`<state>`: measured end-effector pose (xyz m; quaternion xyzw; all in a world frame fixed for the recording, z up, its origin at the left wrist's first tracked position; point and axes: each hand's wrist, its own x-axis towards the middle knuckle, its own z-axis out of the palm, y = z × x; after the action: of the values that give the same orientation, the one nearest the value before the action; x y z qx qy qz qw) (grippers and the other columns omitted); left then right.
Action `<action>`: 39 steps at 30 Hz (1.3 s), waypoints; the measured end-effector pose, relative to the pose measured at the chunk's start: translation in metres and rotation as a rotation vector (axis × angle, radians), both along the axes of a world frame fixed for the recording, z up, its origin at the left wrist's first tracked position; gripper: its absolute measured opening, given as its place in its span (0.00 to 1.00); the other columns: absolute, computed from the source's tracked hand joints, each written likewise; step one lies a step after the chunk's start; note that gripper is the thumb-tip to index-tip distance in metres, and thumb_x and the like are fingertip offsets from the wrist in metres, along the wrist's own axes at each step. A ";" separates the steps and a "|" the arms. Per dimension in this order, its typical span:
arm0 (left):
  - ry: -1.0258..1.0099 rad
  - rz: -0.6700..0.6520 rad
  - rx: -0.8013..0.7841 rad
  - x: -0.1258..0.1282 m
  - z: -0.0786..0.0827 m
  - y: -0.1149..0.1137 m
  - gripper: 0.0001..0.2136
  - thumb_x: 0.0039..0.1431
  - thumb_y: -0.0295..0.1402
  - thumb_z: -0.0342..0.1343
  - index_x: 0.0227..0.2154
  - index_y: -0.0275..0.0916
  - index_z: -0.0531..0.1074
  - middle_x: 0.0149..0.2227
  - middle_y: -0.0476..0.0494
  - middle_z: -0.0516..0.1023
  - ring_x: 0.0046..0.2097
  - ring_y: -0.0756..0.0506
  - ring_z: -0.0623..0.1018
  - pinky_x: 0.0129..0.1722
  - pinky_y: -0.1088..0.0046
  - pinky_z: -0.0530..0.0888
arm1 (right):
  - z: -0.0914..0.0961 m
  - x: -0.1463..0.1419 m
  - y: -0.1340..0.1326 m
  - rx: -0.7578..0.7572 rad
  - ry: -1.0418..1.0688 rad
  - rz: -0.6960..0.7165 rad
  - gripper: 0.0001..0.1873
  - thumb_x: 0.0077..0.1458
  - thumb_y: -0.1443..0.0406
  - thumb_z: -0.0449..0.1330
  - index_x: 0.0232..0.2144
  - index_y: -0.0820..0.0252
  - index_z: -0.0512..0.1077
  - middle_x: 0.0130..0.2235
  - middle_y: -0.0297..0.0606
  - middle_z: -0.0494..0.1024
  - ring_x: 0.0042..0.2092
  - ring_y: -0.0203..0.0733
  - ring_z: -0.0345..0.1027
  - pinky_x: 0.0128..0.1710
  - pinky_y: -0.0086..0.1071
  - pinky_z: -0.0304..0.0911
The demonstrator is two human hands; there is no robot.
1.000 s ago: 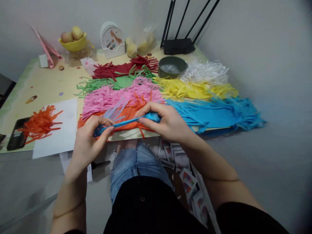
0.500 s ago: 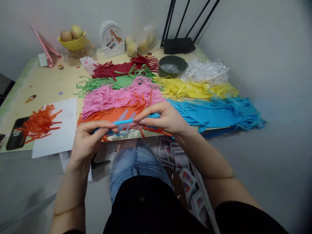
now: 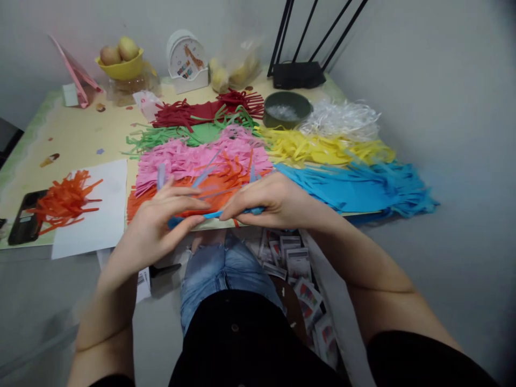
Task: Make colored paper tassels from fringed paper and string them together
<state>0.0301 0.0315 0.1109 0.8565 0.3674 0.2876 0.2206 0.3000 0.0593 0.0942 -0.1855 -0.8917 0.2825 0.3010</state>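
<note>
Over the table's front edge, a twisted strip of blue fringed tissue paper point(image 3: 213, 214) stretches between my two hands. My right hand point(image 3: 278, 201) pinches its right part, and a bunched blue bit shows under the fingers. My left hand point(image 3: 163, 220) has the other end between its thumb and fingers, with the fingers somewhat spread over it. Thin loose blue strips flutter above the hands, blurred. Just behind lie orange fringed paper point(image 3: 220, 188) and pink fringed paper point(image 3: 173, 161). Blue fringed sheets point(image 3: 355, 188) are spread to the right.
Yellow point(image 3: 322, 148), green point(image 3: 201, 134) and dark red fringed paper point(image 3: 205, 112) lie farther back. A dark green bowl point(image 3: 287, 110) stands near white shreds point(image 3: 342, 119). At left, an orange tassel point(image 3: 66, 199) overlaps a phone point(image 3: 26, 226) and white paper point(image 3: 97, 215). A black router point(image 3: 298, 75) stands behind.
Both hands have dropped slightly, nearer the table edge. My left hand's fingers have loosened and spread over the blue paper, while the loose strips have swung upward.
</note>
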 end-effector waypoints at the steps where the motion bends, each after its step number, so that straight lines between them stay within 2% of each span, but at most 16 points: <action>1: 0.017 -0.037 -0.029 0.003 -0.001 0.002 0.08 0.64 0.33 0.59 0.43 0.43 0.81 0.43 0.44 0.85 0.49 0.43 0.82 0.55 0.64 0.75 | 0.000 0.000 -0.001 0.020 -0.015 0.009 0.11 0.62 0.71 0.59 0.41 0.59 0.82 0.39 0.35 0.86 0.38 0.33 0.81 0.41 0.22 0.70; 3: 0.035 -0.068 -0.085 0.007 -0.005 0.005 0.08 0.65 0.34 0.58 0.39 0.42 0.82 0.37 0.45 0.85 0.39 0.46 0.82 0.43 0.71 0.77 | 0.001 0.000 -0.003 0.044 -0.031 0.022 0.12 0.63 0.71 0.58 0.42 0.60 0.81 0.40 0.36 0.86 0.41 0.34 0.81 0.43 0.24 0.70; 5: 0.064 -0.053 -0.067 0.008 -0.011 0.007 0.08 0.65 0.35 0.58 0.36 0.41 0.81 0.32 0.46 0.84 0.34 0.47 0.81 0.38 0.73 0.76 | 0.002 0.001 -0.004 0.031 -0.053 0.031 0.12 0.63 0.71 0.58 0.44 0.60 0.81 0.41 0.37 0.86 0.43 0.35 0.80 0.44 0.25 0.70; 7: 0.118 -0.005 0.092 0.007 -0.016 0.008 0.07 0.66 0.34 0.57 0.35 0.41 0.80 0.31 0.47 0.83 0.34 0.47 0.80 0.45 0.68 0.76 | 0.004 0.002 -0.003 -0.039 -0.080 0.002 0.13 0.63 0.68 0.61 0.48 0.59 0.80 0.45 0.37 0.85 0.45 0.36 0.80 0.46 0.26 0.70; 9: 0.174 0.046 0.335 0.005 -0.021 0.008 0.05 0.66 0.32 0.58 0.37 0.43 0.79 0.32 0.48 0.83 0.38 0.46 0.80 0.59 0.56 0.70 | 0.007 0.000 0.000 -0.169 -0.065 -0.094 0.18 0.61 0.63 0.64 0.53 0.58 0.78 0.49 0.38 0.84 0.47 0.37 0.79 0.46 0.27 0.70; 12: 0.178 0.040 0.592 0.001 -0.027 0.008 0.07 0.64 0.29 0.60 0.41 0.47 0.80 0.35 0.49 0.84 0.42 0.45 0.82 0.68 0.47 0.59 | 0.005 -0.011 0.009 -0.449 0.005 -0.124 0.17 0.61 0.60 0.63 0.49 0.62 0.79 0.46 0.40 0.85 0.43 0.38 0.79 0.41 0.27 0.70; 16: 0.087 0.032 0.686 -0.005 -0.036 0.008 0.10 0.61 0.31 0.64 0.44 0.49 0.80 0.39 0.48 0.85 0.44 0.43 0.83 0.66 0.45 0.61 | -0.010 -0.032 0.013 -0.840 0.083 0.084 0.12 0.59 0.60 0.64 0.36 0.66 0.79 0.32 0.38 0.85 0.27 0.30 0.71 0.26 0.23 0.62; 18: 0.055 0.094 0.707 -0.006 -0.041 0.009 0.11 0.60 0.33 0.65 0.46 0.49 0.81 0.39 0.47 0.86 0.45 0.41 0.83 0.66 0.43 0.60 | -0.018 -0.040 0.009 -0.945 0.188 0.067 0.11 0.58 0.60 0.65 0.35 0.66 0.76 0.29 0.36 0.84 0.23 0.28 0.68 0.24 0.22 0.60; 20: 0.000 0.171 0.727 -0.002 -0.047 0.008 0.11 0.60 0.31 0.65 0.46 0.49 0.81 0.38 0.47 0.86 0.45 0.41 0.83 0.66 0.44 0.60 | -0.022 -0.045 0.003 -0.969 0.311 0.029 0.11 0.57 0.61 0.66 0.35 0.65 0.75 0.29 0.36 0.83 0.25 0.29 0.71 0.27 0.23 0.65; 23: -0.132 0.243 0.742 0.012 -0.054 0.007 0.13 0.58 0.25 0.64 0.44 0.48 0.81 0.36 0.49 0.85 0.43 0.44 0.83 0.64 0.50 0.64 | -0.021 -0.049 -0.004 -0.917 0.458 0.025 0.11 0.56 0.61 0.68 0.35 0.64 0.76 0.29 0.36 0.83 0.31 0.34 0.77 0.35 0.26 0.70; 25: -0.264 0.298 0.682 0.025 -0.057 0.006 0.13 0.58 0.25 0.64 0.43 0.48 0.81 0.35 0.49 0.85 0.43 0.44 0.82 0.61 0.54 0.68 | -0.020 -0.049 -0.006 -0.869 0.506 0.051 0.11 0.57 0.59 0.67 0.34 0.64 0.76 0.29 0.36 0.83 0.34 0.36 0.79 0.37 0.28 0.71; 28: -0.501 0.378 0.388 0.043 -0.061 0.004 0.09 0.61 0.27 0.63 0.42 0.46 0.82 0.40 0.46 0.84 0.47 0.44 0.82 0.54 0.60 0.75 | -0.018 -0.048 -0.002 -0.759 0.509 -0.004 0.11 0.62 0.59 0.63 0.35 0.63 0.76 0.32 0.37 0.84 0.36 0.36 0.79 0.39 0.28 0.71; 30: -0.615 0.394 0.166 0.051 -0.063 0.004 0.08 0.64 0.30 0.61 0.42 0.44 0.83 0.45 0.43 0.84 0.49 0.44 0.82 0.52 0.64 0.77 | -0.018 -0.048 0.003 -0.654 0.487 -0.117 0.11 0.63 0.59 0.62 0.36 0.62 0.74 0.33 0.36 0.84 0.36 0.35 0.79 0.40 0.28 0.71; 32: -0.684 0.402 0.037 0.058 -0.067 0.006 0.08 0.65 0.32 0.60 0.42 0.43 0.83 0.47 0.42 0.84 0.51 0.43 0.82 0.53 0.63 0.77 | -0.021 -0.048 0.006 -0.542 0.468 -0.232 0.09 0.63 0.59 0.61 0.38 0.60 0.71 0.33 0.34 0.83 0.36 0.35 0.79 0.39 0.27 0.70; 36: -0.761 0.485 0.029 0.070 -0.076 0.020 0.06 0.62 0.34 0.63 0.39 0.42 0.83 0.46 0.42 0.84 0.49 0.42 0.83 0.53 0.63 0.78 | -0.029 -0.051 0.007 -0.289 0.413 -0.368 0.04 0.65 0.65 0.57 0.40 0.60 0.70 0.38 0.36 0.82 0.38 0.35 0.78 0.40 0.27 0.69; 39: -0.762 0.581 0.176 0.076 -0.074 0.032 0.05 0.63 0.33 0.62 0.35 0.41 0.82 0.42 0.43 0.85 0.47 0.43 0.83 0.54 0.61 0.77 | -0.033 -0.043 0.020 -0.046 0.295 -0.349 0.09 0.68 0.64 0.55 0.44 0.60 0.74 0.44 0.39 0.83 0.44 0.37 0.76 0.48 0.31 0.69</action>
<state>0.1059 0.0636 0.0368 0.5676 0.4589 0.6603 0.1768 0.2569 0.0795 0.0611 -0.3005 -0.7858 0.2702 0.4682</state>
